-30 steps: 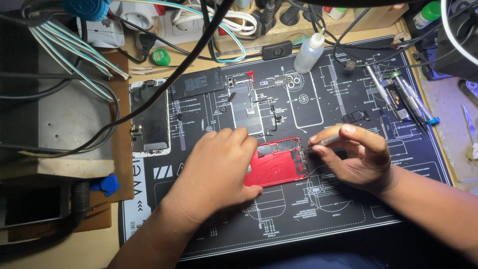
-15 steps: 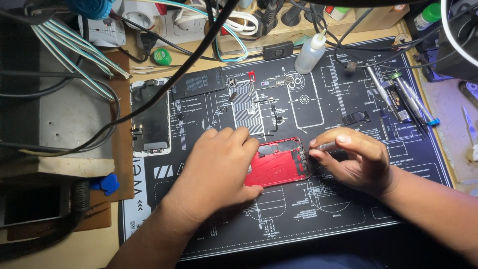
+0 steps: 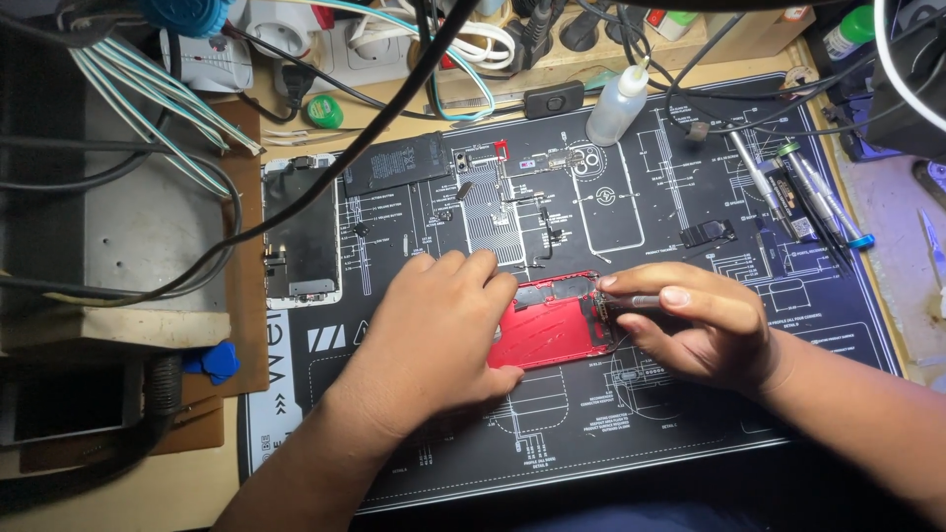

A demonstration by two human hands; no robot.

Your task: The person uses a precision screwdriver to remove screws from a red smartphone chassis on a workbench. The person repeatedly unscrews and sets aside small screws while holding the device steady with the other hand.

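Pinned flat under the left hand (image 3: 434,330), palm and fingers spread over its left half: red phone housing (image 3: 554,323), lying open side up near the middle of the black repair mat (image 3: 690,414), a little toward the mat's front edge. Pinched between thumb and forefinger of the right hand (image 3: 705,325): a slim dark tool (image 3: 631,301), tip set at the housing's upper right corner. Both grips closed on their things, none slack.

Best done, by the look of it, with steady downward pressure from the left palm so the housing cannot skate on the mat. Tool kept low and nearly level, tip worked in small moves only. Heel of the right hand resting on the mat for support, not floating. Exact part under the tip too small to tell, so no forcing; a slip there could gouge whatever sits inside the frame.

Worth minding around the work: small loose parts and screws (image 3: 512,187) laid out toward the mat's back edge, a detached screen (image 3: 301,232) at its left edge, a squeeze bottle (image 3: 618,106) at the back, spare drivers (image 3: 798,192) near the right edge. Thick black cable (image 3: 325,187) hanging across the view over the mat's back left corner, well apart from both hands.
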